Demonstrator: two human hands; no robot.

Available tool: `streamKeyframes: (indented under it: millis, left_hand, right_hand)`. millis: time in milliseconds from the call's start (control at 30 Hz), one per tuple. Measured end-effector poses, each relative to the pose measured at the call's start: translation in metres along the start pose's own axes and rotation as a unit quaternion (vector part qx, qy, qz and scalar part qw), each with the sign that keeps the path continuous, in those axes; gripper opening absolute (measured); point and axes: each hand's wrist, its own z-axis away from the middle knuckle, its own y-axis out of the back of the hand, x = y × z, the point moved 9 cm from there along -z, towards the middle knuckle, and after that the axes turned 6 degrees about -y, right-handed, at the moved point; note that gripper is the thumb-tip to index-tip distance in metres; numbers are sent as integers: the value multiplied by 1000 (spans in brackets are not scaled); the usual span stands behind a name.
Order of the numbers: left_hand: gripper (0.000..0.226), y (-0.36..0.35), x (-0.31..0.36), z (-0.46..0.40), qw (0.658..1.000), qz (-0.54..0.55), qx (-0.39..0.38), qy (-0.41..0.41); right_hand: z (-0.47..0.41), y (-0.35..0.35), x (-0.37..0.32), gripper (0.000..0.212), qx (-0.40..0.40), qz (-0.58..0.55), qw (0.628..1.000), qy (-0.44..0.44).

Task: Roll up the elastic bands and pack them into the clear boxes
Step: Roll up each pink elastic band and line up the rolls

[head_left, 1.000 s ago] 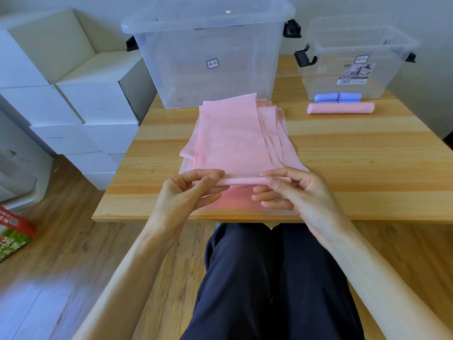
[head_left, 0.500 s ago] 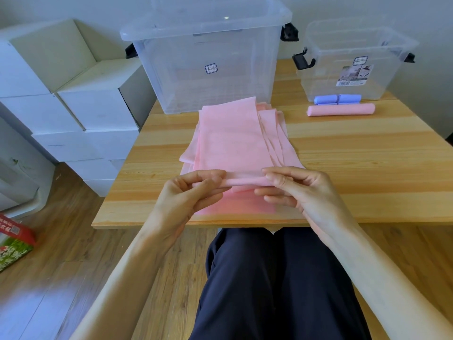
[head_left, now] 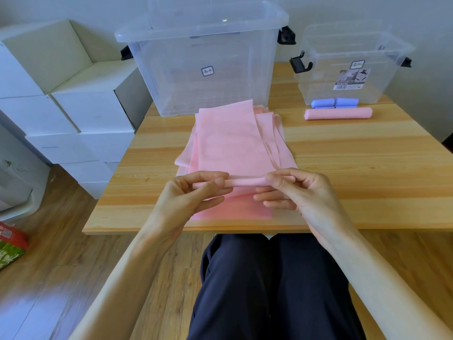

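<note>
Nearest the camera are the person's dark trousers [head_left: 269, 285], knees just under the near edge of the wooden table [head_left: 367, 168]. Above that edge the left hand [head_left: 188, 200] and the right hand [head_left: 299, 192] each pinch one end of the pink elastic band [head_left: 232, 148], whose near end is curled into a thin roll between them; thumbs lie on top of the roll and the curled fingers sit beneath it, the lower fingers of both hands loosely spread. The rest of that band lies flat away from the person, on top of a fanned stack of pink bands [head_left: 274, 138] that covers the middle of the table and reaches to the near edge. Farther right, well apart from the stack, a finished pink roll [head_left: 338, 113] lies crosswise, and just behind it, touching the small box, are blue rolls [head_left: 334, 103]. At the back of the table stand the large clear box [head_left: 203, 69], directly beyond the stack, with black latches and a small label whose writing is too small to read, and the small clear box [head_left: 353, 69] to the right, with a photo label carrying a barcode, its text unreadable. Left of the table, white cartons [head_left: 73, 106] are stacked against the wall, and a red and green package [head_left: 11, 244] lies on the wooden floor.
</note>
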Motion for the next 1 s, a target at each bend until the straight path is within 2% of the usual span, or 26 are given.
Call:
streamKeyframes:
  millis: [133,333,600,833,1000]
  left_hand:
    - [15,-1,0,0,1000,4,3,-8]
    - [27,0,-1,1,1000,0,-3,-1]
    - [27,-1,1,2,998,-62,-6,-19]
    - [19,-1,-7,1,1000,30,-5,8]
    - [28,0,-3,1,1000,9,-5,-6]
  right_hand:
    - [-1,-3,1,22,-11,1,1000,-6]
    - [-3,-2,2,26,-6,1,1000,3]
    - [-2,-10,4,20,-33,16,999,6]
    - [-2,-8,4,16,-14,3,1000,12]
    - [-3,-5,6,11,3,-25,1000,5]
